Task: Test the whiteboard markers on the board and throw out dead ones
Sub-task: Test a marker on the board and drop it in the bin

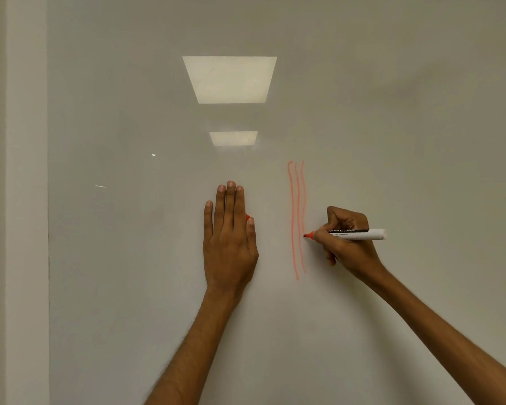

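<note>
A marker (361,234) is seen lying almost level across the board (392,112), low and right of centre; its barrel is a white cylinder with a black printed band, its collar and tip are red, and no cap is fitted on it; the tip is set against the board at the rightmost of three lines (298,217). The lines are pale red, thin, slightly wavy and drawn upright side by side, the ink looking faint rather than dense. The board is smooth, glossy and off-white, and two pale rectangles of light (230,80) are mirrored in it; a matt pale strip of wall (27,200) is seen along its left edge.

The marker is held by the right hand (348,254) in a writing grip, closed round the barrel near the collar, with the fingers curled and the forearm reaching in from the lower right. The left hand (230,238) is laid flat on the board left of the lines, fingers straight, together and pointing up; a small red piece (247,216) shows between forefinger and thumb, though what it is cannot be told.
</note>
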